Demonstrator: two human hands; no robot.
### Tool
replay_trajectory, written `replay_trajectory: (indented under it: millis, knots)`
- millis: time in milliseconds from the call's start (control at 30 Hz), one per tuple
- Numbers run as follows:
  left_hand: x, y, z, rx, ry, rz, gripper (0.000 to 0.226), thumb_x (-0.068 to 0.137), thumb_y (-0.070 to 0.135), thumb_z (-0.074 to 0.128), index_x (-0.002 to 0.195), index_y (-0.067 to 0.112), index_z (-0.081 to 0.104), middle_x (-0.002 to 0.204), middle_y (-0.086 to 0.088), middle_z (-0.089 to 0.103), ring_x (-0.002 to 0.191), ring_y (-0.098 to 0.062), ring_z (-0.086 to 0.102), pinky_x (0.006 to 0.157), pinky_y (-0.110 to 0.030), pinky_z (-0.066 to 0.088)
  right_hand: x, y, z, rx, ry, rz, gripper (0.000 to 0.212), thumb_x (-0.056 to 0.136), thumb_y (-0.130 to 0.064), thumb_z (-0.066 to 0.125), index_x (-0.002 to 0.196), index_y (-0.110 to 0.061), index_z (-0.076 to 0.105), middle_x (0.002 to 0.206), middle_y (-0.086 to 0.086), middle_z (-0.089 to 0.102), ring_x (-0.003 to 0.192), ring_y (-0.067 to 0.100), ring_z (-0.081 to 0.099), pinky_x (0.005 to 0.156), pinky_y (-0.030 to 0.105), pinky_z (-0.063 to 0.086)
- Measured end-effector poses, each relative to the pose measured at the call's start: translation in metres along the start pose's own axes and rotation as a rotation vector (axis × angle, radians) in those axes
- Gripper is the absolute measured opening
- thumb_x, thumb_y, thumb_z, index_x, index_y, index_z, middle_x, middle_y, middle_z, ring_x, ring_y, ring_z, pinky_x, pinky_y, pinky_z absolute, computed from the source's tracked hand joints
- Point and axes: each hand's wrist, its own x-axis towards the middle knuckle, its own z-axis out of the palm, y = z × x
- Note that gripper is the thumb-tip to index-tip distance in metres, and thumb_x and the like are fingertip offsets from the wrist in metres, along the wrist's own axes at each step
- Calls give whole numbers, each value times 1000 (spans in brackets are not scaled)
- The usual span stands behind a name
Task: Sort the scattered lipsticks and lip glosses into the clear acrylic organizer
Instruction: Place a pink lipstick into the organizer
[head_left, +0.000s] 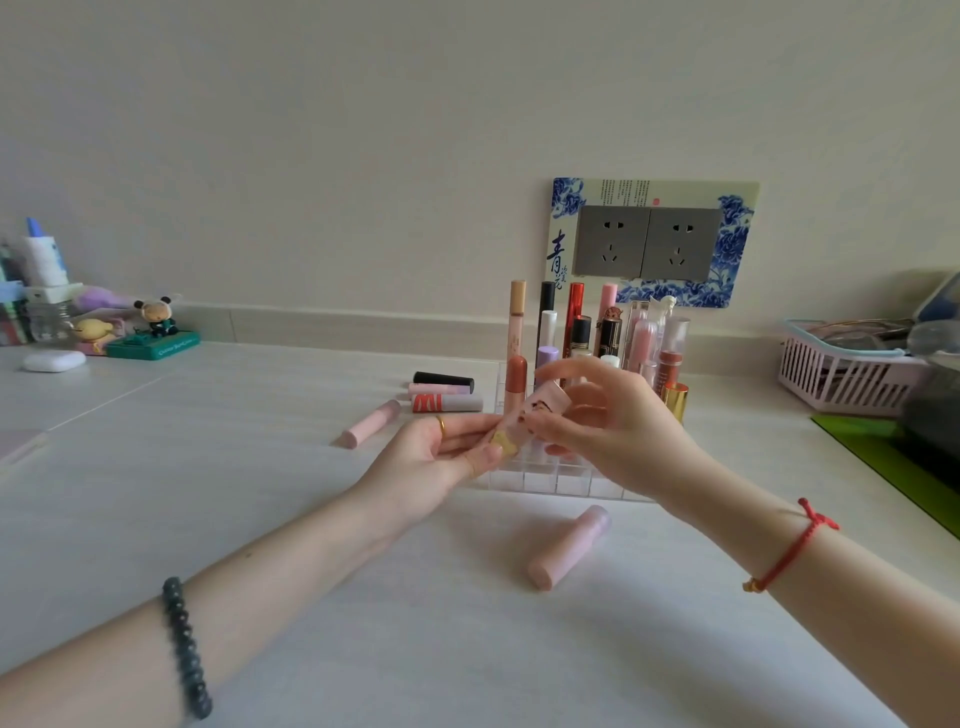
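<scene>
both my hands are up over the front of the clear acrylic organizer (540, 480), sharing one pale pink lipstick (537, 413) between them. my left hand (441, 457) pinches its lower, yellowish end with thumb and fingertips closed on it, a gold ring on one finger. my right hand (608, 421) grips the upper pink part, thumb and forefinger clamped on it, the other fingers fanned loosely above. the tube sits tilted, just above the empty front cells of the organizer. behind it the back rows already stand full of upright tubes: a tall peach gloss (517, 317), a red one (574, 317), a black one (546, 301), a gold cap (675, 400) at the right edge. to the left of the organizer, on the white table (260, 467), three tubes lie stacked side by side: a black tube (442, 381), a thin pink one (439, 389), and a red-and-grey one (447, 403). a pink lip balm (370, 424) lies apart from them, further left. another pink tube (569, 548) lies on its side nearer to me, just in front of the organizer, between my forearms. dark bead bracelet (187, 649) on my left wrist, red string (789, 548) on my right
</scene>
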Motion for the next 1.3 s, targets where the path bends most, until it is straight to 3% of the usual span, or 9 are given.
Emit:
replay_trajectory:
  millis: [67,267,467,633,767,1100,1300]
  knots:
    - [7,-1,0,7,8,41,24,82,4,61,103,16,64,94,6,70,83,3,66,73,-7,47,4,1,0,47,65,15,44,73,-19,72,113,-20,54,90,-1,70,74,10,70,66,25,59]
    - [20,-1,0,204,43,169,35,80,4,66,89,38,64,78,18,72,82,1,66,76,-11,47,14,6,2,71,145,24,35,73,-14,72,106,-16,59,91,-3,69,79,7,69,67,22,58]
    - [27,-5,7,253,88,186,26,78,15,70,90,37,66,90,4,73,93,-17,66,96,-45,46,16,10,2,-73,184,-48,37,73,-14,73,106,-21,58,87,-13,65,77,0,66,70,12,54]
    - [31,-8,9,221,113,204,18,79,17,68,86,35,68,84,6,72,91,-23,66,95,-50,45,19,14,7,-139,153,-71,41,73,-11,74,111,-16,58,92,-5,67,79,5,66,73,15,55]
    - [33,-13,9,220,138,210,20,79,18,69,88,36,66,82,13,71,90,-18,66,94,-46,47,20,16,9,-169,119,-72,42,73,-11,74,112,-16,58,92,-5,67,80,5,66,75,20,55]
    - [36,-22,6,196,143,262,26,76,15,71,92,36,65,83,15,71,86,-8,66,90,-34,51,20,19,12,-198,98,-70,42,74,-12,73,113,-15,58,87,-7,65,74,-3,62,69,8,51]
    - [36,-25,5,202,146,281,29,75,11,72,92,34,65,80,21,70,82,-1,65,81,-16,50,20,19,15,-230,89,-54,38,74,-14,73,109,-17,57,88,-4,66,79,8,66,70,14,53]
